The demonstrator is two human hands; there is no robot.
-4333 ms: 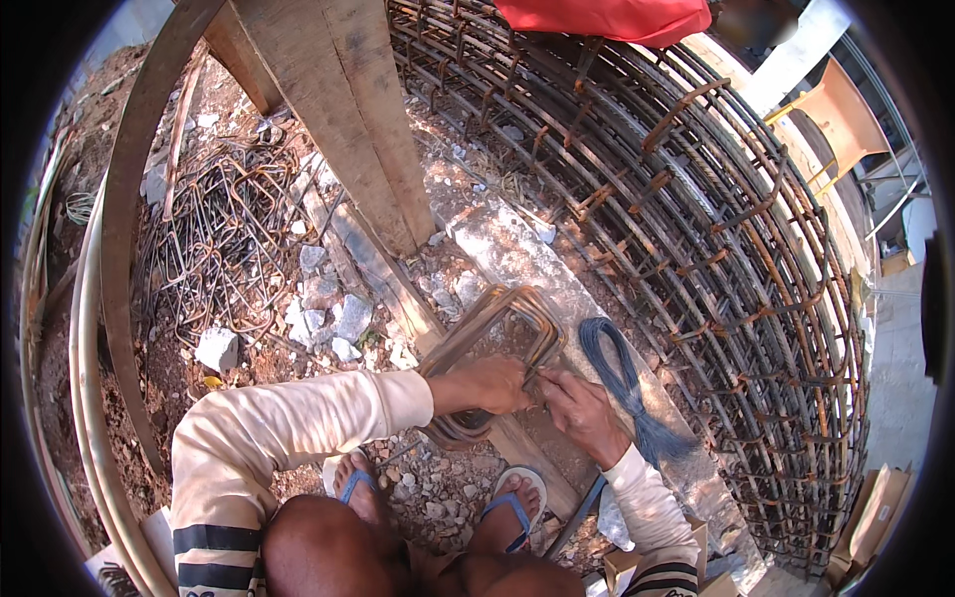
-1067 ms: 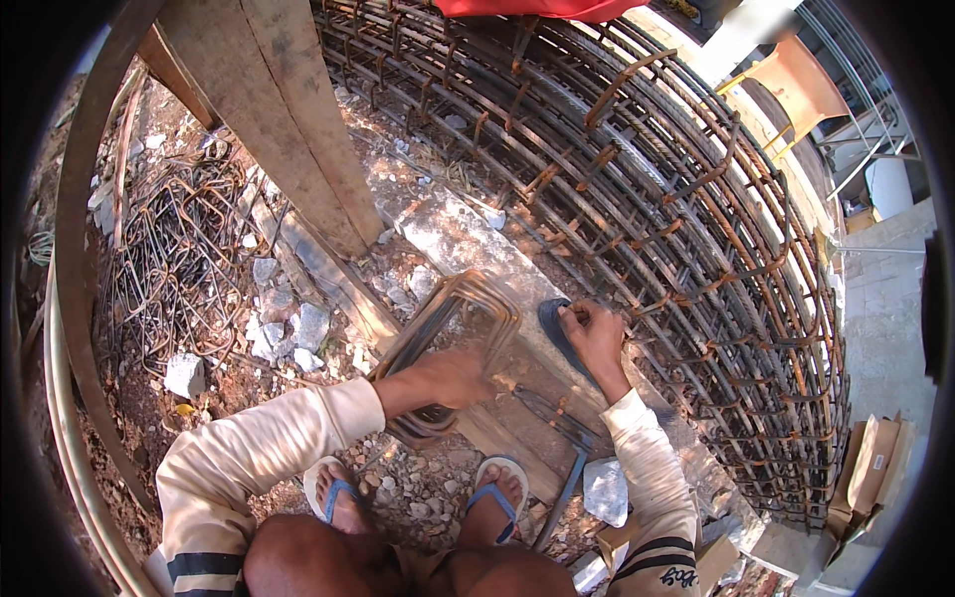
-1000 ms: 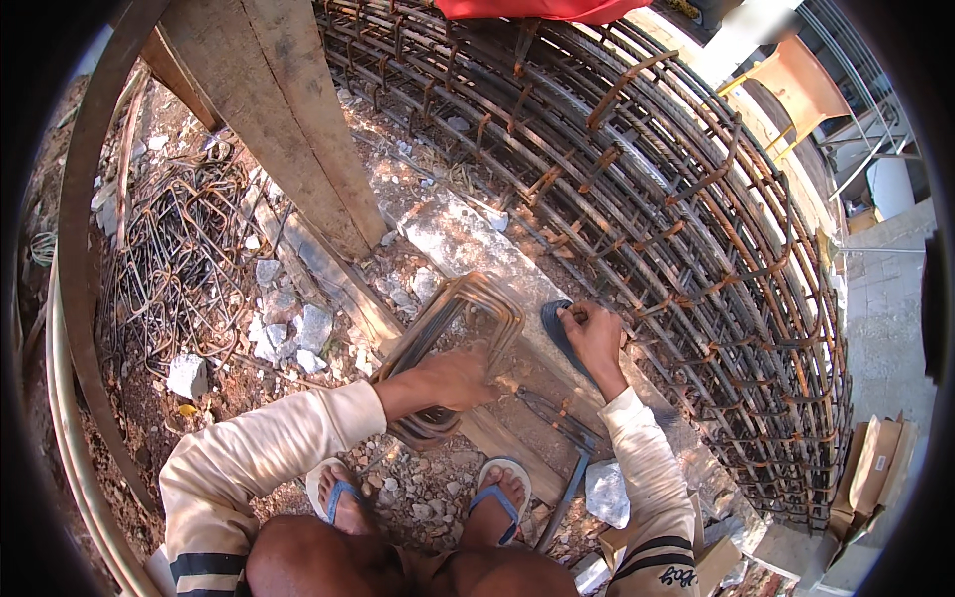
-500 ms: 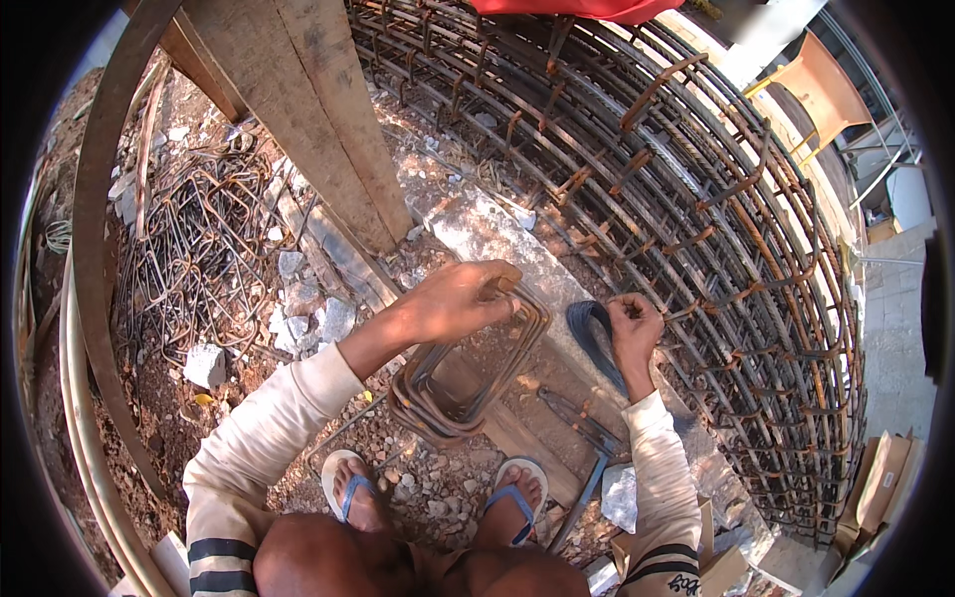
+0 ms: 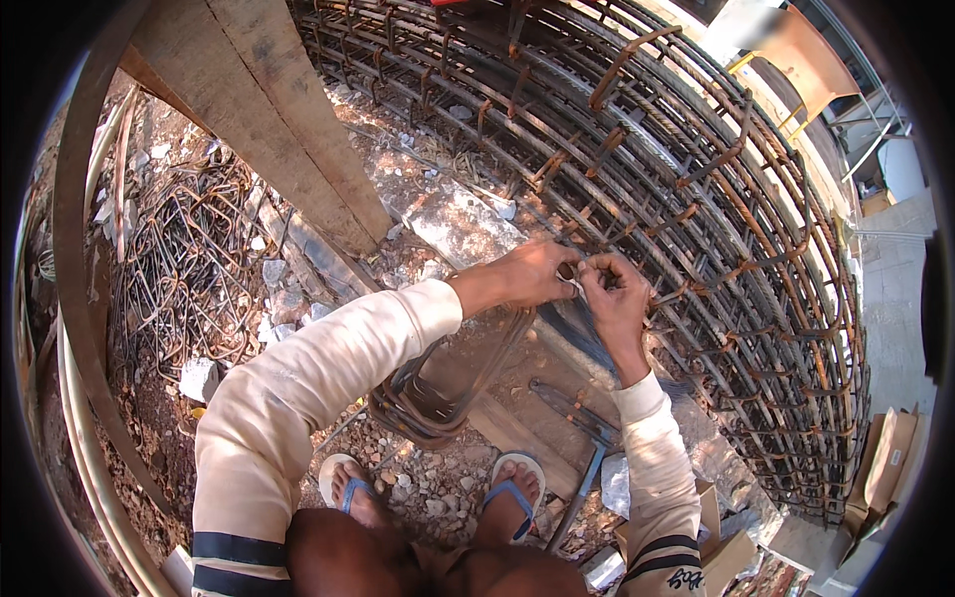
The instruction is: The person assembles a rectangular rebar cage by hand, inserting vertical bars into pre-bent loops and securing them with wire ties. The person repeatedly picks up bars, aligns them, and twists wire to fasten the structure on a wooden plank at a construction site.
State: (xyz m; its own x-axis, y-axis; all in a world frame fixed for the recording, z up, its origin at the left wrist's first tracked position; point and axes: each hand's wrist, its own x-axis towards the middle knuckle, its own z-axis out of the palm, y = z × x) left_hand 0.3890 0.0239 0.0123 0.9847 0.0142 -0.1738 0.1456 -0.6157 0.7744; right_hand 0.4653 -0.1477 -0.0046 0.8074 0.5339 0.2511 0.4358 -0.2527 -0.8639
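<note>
Dark blue-grey wire, gathered into a wire bundle [image 5: 580, 336] and laid along a pale concrete strip [image 5: 468, 224], directly below the right hand [image 5: 617, 303], with a loose fan of ends toward the lower right. Left hand [image 5: 527, 274] brought across from the left, fingertips meeting those of the right hand just above the upper end of the wire bundle. Fingers of both hands bent inward, thumbs near one another, with something small and pale between them; too small to make out, and unclear whether either hand pinches a strand.

Under the left forearm, a stack of rusty rods bent into rectangular frames [image 5: 410, 418], partly over a wooden plank [image 5: 507, 438]. Right of the stack, a pair of dark-handled pincers [image 5: 569, 408] and, just below, a blue bar [image 5: 579, 488] slanting down toward the feet. Blue-strapped sandals [image 5: 512, 499] on gravel [image 5: 438, 488].

Beyond the concrete strip, a long curving cage of rusty reinforcing bars [image 5: 696, 209]. To the left, a heavy timber post [image 5: 284, 119], a tangled heap of bent rods [image 5: 189, 264] and a white rock [image 5: 199, 378]. At far right, an orange chair [image 5: 808, 62] and an opened cardboard box [image 5: 885, 463].
</note>
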